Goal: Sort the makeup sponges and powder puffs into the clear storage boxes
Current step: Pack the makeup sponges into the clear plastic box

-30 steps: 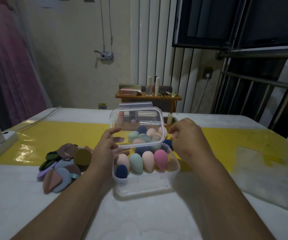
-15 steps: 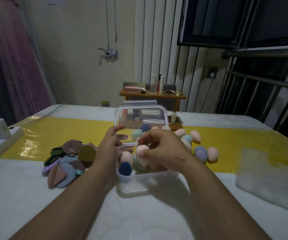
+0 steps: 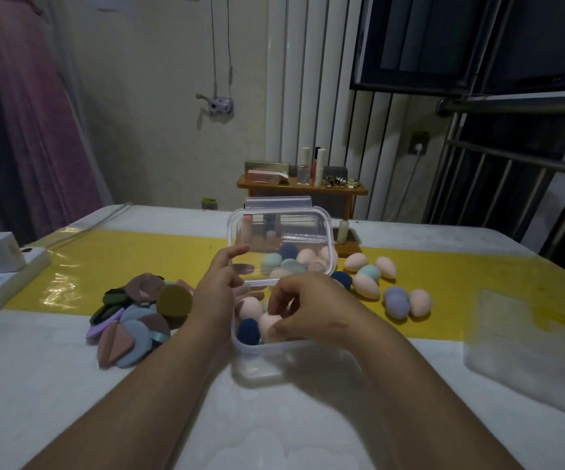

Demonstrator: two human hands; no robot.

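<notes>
Seen via head cam: left hand [image 3: 218, 293] pinches the left edge of the raised lid [image 3: 284, 232], propping it upright. The right hand [image 3: 311, 308] curls its fingertips round a pale pink sponge [image 3: 267, 325] low inside the clear box [image 3: 274, 349], next to a navy sponge [image 3: 247, 331]. I judge the main risk is that light pinch: if it slips, the lid drops onto the right knuckles & jolts the box, which looks light enough to skid on the white table [image 3: 70, 401]. The sponge is soft & springy, so if it's pressed in too tight it may pop back out. Further out, the loose sponges [image 3: 366, 284] lie on the glossy yellow strip [image 3: 111, 262] to the right. They're egg-shaped, so a careless reach could send them rolling. The powder puffs [image 3: 135, 313] are heaped to the left, outside any box. The second clear box [image 3: 529, 351] sits well apart at right, a long carry w/ room for drops.
</notes>
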